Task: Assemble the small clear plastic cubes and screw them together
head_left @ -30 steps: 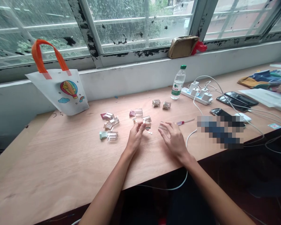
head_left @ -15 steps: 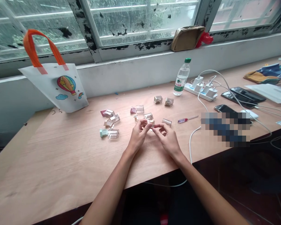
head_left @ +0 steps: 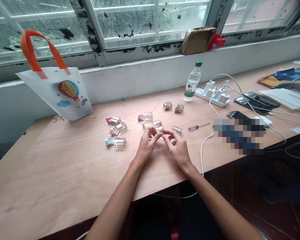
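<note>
Over the table my left hand (head_left: 148, 141) pinches a small cream piece (head_left: 160, 129) that looks like the body of a pencil sharpener. My right hand (head_left: 176, 143) is closed, its fingertips meeting the same piece from the right; whether they hold a smaller part is hidden. Just beyond the fingers lies a clear plastic case (head_left: 157, 123), and another clear case (head_left: 177, 130) rests beside my right hand. To the left are a mint sharpener body (head_left: 109, 142), a clear case (head_left: 120, 143), and pink and cream pieces. A small screwdriver (head_left: 199, 126) lies on the right.
Two closed sharpeners, one (head_left: 167, 106) beside the other (head_left: 179, 108), stand farther back. Behind them are a water bottle (head_left: 192, 83) and a power strip (head_left: 212, 97) with cables. Phones (head_left: 242, 118) lie at right; a white bag (head_left: 62, 95) stands at left.
The cream piece has turned slightly between my fingers. My hands stay close together in nearly the same place; the whole view has shifted a little.
</note>
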The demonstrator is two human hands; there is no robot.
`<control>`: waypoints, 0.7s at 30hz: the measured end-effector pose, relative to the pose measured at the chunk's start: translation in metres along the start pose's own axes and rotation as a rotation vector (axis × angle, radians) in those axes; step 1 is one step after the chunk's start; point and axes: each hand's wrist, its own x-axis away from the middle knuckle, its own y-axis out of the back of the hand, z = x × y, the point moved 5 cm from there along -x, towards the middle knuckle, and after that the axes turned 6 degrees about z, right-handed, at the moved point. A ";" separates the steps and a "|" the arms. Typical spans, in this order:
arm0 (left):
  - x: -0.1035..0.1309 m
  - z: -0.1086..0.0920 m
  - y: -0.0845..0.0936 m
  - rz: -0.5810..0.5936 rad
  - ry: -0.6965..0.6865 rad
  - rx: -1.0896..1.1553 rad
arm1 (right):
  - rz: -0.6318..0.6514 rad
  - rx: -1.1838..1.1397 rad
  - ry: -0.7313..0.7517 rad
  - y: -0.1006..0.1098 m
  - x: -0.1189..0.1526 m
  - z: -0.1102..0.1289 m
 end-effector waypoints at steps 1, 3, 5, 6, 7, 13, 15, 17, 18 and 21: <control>0.000 0.000 0.000 0.000 -0.001 -0.007 | 0.004 -0.035 -0.012 0.000 -0.001 -0.002; 0.000 -0.001 -0.001 0.010 0.001 -0.019 | 0.004 -0.094 -0.033 0.001 -0.003 -0.006; 0.000 -0.001 -0.001 0.027 0.007 -0.024 | -0.002 -0.122 -0.046 0.003 -0.005 -0.009; 0.000 -0.002 -0.002 0.031 0.009 -0.027 | -0.004 -0.130 -0.053 0.003 -0.006 -0.010; -0.001 -0.002 -0.001 0.033 0.010 -0.032 | -0.004 -0.137 -0.059 0.003 -0.006 -0.010; -0.001 -0.002 0.000 0.045 -0.007 -0.097 | -0.016 -0.192 -0.093 0.001 -0.008 -0.014; -0.001 -0.002 0.000 0.045 -0.015 -0.111 | -0.016 -0.223 -0.116 0.001 -0.008 -0.016; -0.001 -0.003 0.000 0.040 -0.029 -0.126 | -0.002 -0.261 -0.139 0.000 -0.008 -0.018; -0.001 -0.004 0.000 0.036 -0.037 -0.134 | 0.006 -0.279 -0.145 -0.001 -0.008 -0.018; 0.000 -0.007 0.000 0.033 -0.052 -0.152 | 0.029 -0.322 -0.150 -0.002 -0.008 -0.017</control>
